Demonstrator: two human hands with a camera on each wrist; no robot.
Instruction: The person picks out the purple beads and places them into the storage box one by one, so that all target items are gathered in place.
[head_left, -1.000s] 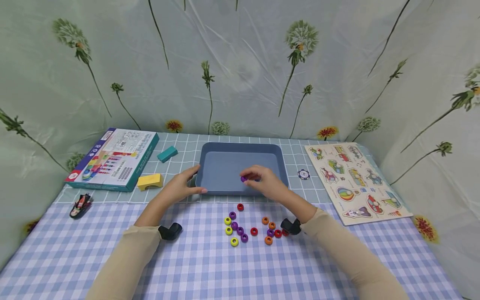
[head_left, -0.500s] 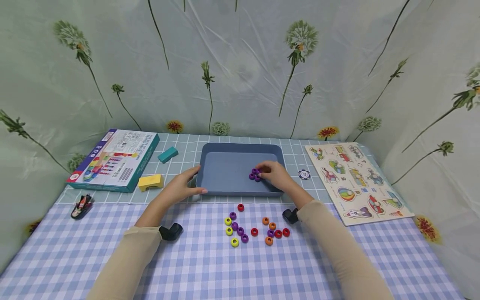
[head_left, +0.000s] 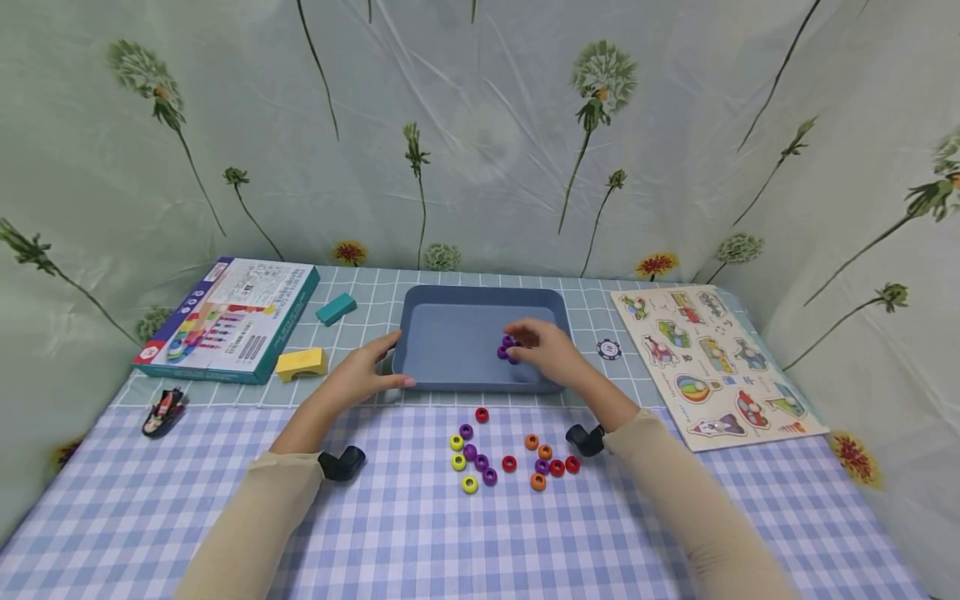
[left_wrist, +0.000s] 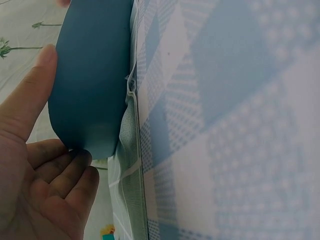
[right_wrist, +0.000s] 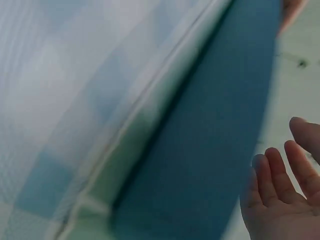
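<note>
A shallow blue-grey tray (head_left: 457,333) lies at the back middle of the table. At its left front corner rests my left hand (head_left: 352,379), thumb along the front rim and fingers against the left side; the left wrist view shows the thumb (left_wrist: 42,70) on the rim. Inside the tray, toward the right, several purple beads (head_left: 507,350) sit bunched together. My right hand (head_left: 546,352) is over the tray just right of these beads and partly covers them. In the right wrist view its fingers (right_wrist: 280,180) are spread apart, with no bead visible between them.
Loose yellow, purple, red (head_left: 509,463) and orange beads lie on the checked cloth before the tray. Left stand a boxed toy (head_left: 232,317), a yellow block (head_left: 302,364), a teal block (head_left: 335,309) and a small toy vehicle (head_left: 162,412). Right are a chip (head_left: 608,349) and a puzzle board (head_left: 708,367).
My right hand brought a purple bead to the right part of the tray and let it go among the others. Its fingers have since parted slightly. The left hand has stayed put.
</note>
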